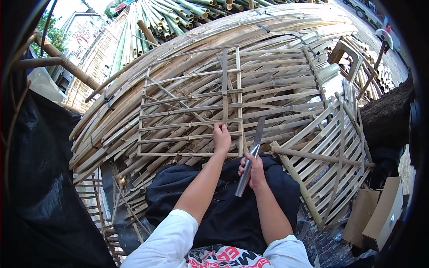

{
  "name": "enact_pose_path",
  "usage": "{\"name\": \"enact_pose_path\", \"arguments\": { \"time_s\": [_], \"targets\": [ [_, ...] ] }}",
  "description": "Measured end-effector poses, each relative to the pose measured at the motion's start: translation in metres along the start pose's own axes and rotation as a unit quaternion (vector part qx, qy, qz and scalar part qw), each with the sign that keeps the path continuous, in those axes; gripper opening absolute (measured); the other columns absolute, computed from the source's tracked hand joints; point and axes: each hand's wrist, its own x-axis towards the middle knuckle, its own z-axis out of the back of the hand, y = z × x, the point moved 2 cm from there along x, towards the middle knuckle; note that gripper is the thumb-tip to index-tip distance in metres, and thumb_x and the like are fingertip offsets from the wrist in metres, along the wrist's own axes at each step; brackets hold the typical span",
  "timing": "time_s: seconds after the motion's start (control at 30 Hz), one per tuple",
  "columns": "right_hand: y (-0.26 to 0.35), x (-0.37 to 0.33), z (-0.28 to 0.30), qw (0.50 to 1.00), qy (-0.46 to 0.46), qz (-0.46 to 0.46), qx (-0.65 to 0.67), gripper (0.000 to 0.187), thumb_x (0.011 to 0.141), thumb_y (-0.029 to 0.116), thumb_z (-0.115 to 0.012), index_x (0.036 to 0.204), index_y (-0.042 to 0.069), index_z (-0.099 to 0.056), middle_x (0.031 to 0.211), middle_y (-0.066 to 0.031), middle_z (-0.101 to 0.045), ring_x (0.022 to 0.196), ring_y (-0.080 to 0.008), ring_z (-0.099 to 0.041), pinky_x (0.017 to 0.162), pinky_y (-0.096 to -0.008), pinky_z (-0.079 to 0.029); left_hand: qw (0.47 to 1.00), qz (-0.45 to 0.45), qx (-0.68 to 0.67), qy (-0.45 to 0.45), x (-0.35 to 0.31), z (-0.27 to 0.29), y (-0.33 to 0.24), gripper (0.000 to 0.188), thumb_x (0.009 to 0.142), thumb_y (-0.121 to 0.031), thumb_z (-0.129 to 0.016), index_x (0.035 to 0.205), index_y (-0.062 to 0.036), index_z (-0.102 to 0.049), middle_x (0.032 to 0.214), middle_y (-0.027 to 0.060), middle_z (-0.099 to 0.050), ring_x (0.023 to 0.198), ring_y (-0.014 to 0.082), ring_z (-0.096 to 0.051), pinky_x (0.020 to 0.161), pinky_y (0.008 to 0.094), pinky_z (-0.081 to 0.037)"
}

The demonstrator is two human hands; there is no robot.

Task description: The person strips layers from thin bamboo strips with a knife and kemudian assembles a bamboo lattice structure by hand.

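My left hand (222, 137) is closed around the lower end of a flat bamboo slat (225, 85). That slat stands nearly upright in the picture, lying across the rungs of a rectangular bamboo lattice (240, 102) just inside its right side. Thin diagonal strips also cross the lattice. In my right hand (254, 172) is a long knife (243, 181) with a shiny, tube-like metal handle. Its narrow, dull blade points away from me and lies to the right of the lattice. Dark cloth (178, 183) covers my lap beneath both forearms.
Bundled split bamboo (178, 58) lies beneath and beyond the lattice. A slatted bamboo panel (330, 165) leans at the right, near cardboard boxes (382, 214) and a thick trunk (389, 114). Green bamboo poles (165, 18) are stacked at the back; black sheeting (49, 178) hangs at left.
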Motion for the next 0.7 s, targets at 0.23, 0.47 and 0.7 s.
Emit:
{"name": "enact_pose_path", "arguments": {
  "time_s": [0.23,0.47,0.7],
  "targets": [
    [-0.002,0.0,-0.006,1.0,-0.006,-0.025,0.007,0.027,0.088,0.026,-0.062,0.098,0.008,-0.044,0.069,-0.0034,-0.051,0.051,-0.012,-0.053,0.045,-0.0273,-0.047,0.996,0.037,0.044,0.065,0.005,0.017,-0.016,0.022,0.093,-0.013,-0.054,0.107,0.0028,-0.057,0.091,0.0128,-0.066,0.082,0.0221,-0.063,0.075,0.0344,-0.049],
    [0.0,0.001,0.0,1.0,0.005,-0.016,-0.023,0.031,0.088,0.03,-0.062,0.1,0.009,-0.043,0.071,-0.0042,-0.051,0.053,-0.0137,-0.053,0.048,-0.0294,-0.047,0.987,-0.017,0.116,0.107,0.012,0.028,-0.031,0.023,0.084,-0.013,-0.065,0.1,0.0045,-0.066,0.087,0.0156,-0.071,0.079,0.0222,-0.069,0.073,0.0342,-0.053],
    [-0.002,0.002,-0.002,0.999,0.009,-0.024,-0.027,0.031,0.087,0.028,-0.063,0.1,0.009,-0.042,0.07,-0.0036,-0.052,0.052,-0.013,-0.053,0.047,-0.0289,-0.048,0.989,-0.011,0.11,0.099,0.023,0.029,-0.017,0.023,0.083,-0.017,-0.067,0.1,-0.0019,-0.068,0.092,0.0138,-0.071,0.085,0.0264,-0.069,0.078,0.0376,-0.052]
  ]
}}
